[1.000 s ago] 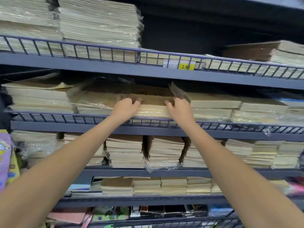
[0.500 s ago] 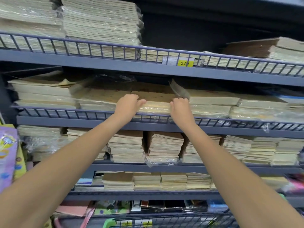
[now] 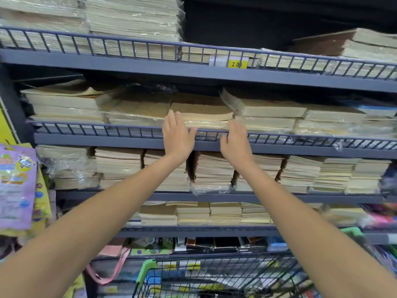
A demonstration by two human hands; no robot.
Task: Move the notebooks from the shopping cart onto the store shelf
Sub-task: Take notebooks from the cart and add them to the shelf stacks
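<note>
A stack of tan-covered notebooks lies on the second shelf behind its blue wire rail. My left hand is in front of the stack's left end, fingers spread and empty. My right hand is at the stack's right end, fingers loosely curled over the rail, holding nothing. Both hands are just off the notebooks. The wire shopping cart with green corner caps shows at the bottom; its contents are blurred.
More notebook piles fill the top shelf, both sides of the second shelf and the two shelves below. A yellow price tag hangs on the top rail. Purple packets hang at the left.
Both hands have drawn back from on top of the notebook stack to the rail in front of it and opened. The view has tilted down, bringing the cart into sight.
</note>
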